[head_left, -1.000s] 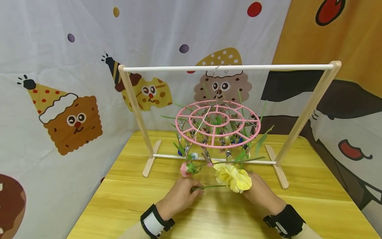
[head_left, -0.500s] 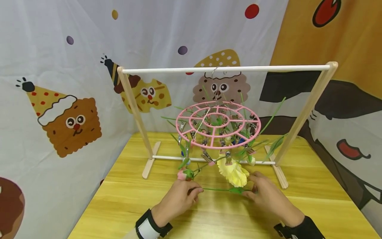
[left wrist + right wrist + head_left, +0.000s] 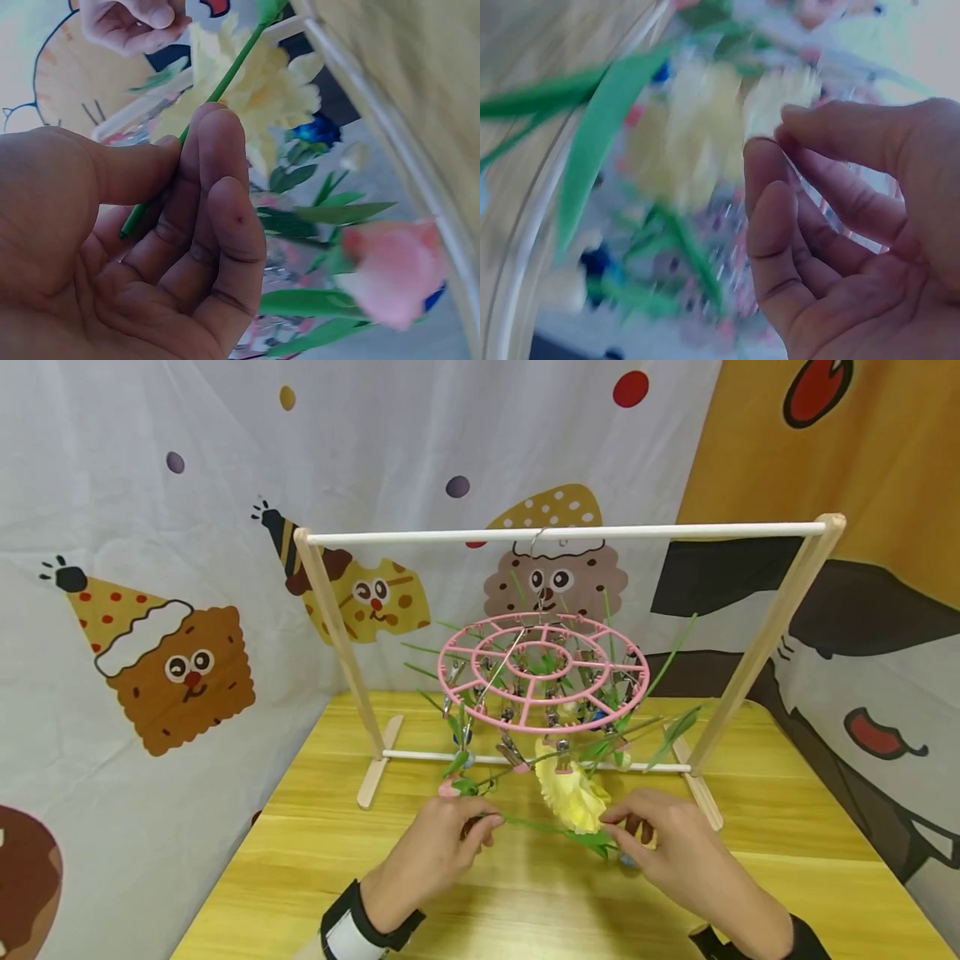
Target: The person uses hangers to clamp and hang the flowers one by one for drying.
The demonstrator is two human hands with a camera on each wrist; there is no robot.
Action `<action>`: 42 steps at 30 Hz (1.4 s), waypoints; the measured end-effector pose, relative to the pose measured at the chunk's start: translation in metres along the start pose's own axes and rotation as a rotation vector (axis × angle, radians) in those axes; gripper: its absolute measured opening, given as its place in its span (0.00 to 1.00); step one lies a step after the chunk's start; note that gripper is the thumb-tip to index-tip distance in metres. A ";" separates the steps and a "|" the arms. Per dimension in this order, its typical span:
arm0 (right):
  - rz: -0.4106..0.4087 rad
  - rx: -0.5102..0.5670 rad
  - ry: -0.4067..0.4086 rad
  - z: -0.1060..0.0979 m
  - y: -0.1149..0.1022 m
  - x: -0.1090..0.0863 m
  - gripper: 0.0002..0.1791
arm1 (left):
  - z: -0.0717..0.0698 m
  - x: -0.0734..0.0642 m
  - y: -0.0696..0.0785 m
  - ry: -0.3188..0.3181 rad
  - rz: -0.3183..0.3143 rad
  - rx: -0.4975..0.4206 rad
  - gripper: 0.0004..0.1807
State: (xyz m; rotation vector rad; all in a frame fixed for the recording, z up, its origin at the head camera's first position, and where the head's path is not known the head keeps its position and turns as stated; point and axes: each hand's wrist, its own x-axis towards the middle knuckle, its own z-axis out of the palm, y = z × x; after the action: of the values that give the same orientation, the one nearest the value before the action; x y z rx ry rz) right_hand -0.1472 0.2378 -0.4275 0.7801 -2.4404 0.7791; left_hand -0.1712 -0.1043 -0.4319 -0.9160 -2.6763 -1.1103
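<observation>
My left hand [image 3: 438, 843] pinches the end of a thin green flower stem [image 3: 232, 71] between thumb and fingers. The stem runs right to green leaves [image 3: 592, 841] and a light blue bloom [image 3: 627, 860], partly hidden by my right hand. My right hand [image 3: 671, 831] pinches the edge of a yellow flower [image 3: 570, 789] with thumb and index fingertips. This flower hangs head down below a pink round clip hanger [image 3: 534, 702]. Beside my left hand hangs a pink rose [image 3: 394, 270], bloom at the fingers' level.
A wooden frame with a white top rail [image 3: 675, 532] bears the hanger by its hook. Metal clips [image 3: 562, 752] hold several other flowers, with stems and leaves sticking out sideways. A lower white rod [image 3: 420, 755] crosses behind the hands, above the wooden table [image 3: 300, 877].
My right hand has come out from behind the yellow flower to its right side. The flower has swung round. The held stem's leaves and light blue bloom now show.
</observation>
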 end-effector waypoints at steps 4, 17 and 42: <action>-0.095 0.055 0.000 0.014 -0.022 0.011 0.19 | -0.006 0.005 0.009 0.028 0.070 0.041 0.09; -0.126 0.128 0.022 0.043 -0.040 0.027 0.15 | -0.006 0.014 0.033 0.071 0.176 0.015 0.05; -0.077 0.214 0.224 0.026 -0.044 0.035 0.19 | 0.014 0.037 0.049 0.340 0.309 0.028 0.12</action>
State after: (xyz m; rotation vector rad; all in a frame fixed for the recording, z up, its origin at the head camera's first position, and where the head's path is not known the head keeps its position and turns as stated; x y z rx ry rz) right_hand -0.1513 0.1785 -0.4109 0.8120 -2.1403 1.0497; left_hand -0.1715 -0.0491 -0.4006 -0.9911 -2.1865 -1.0469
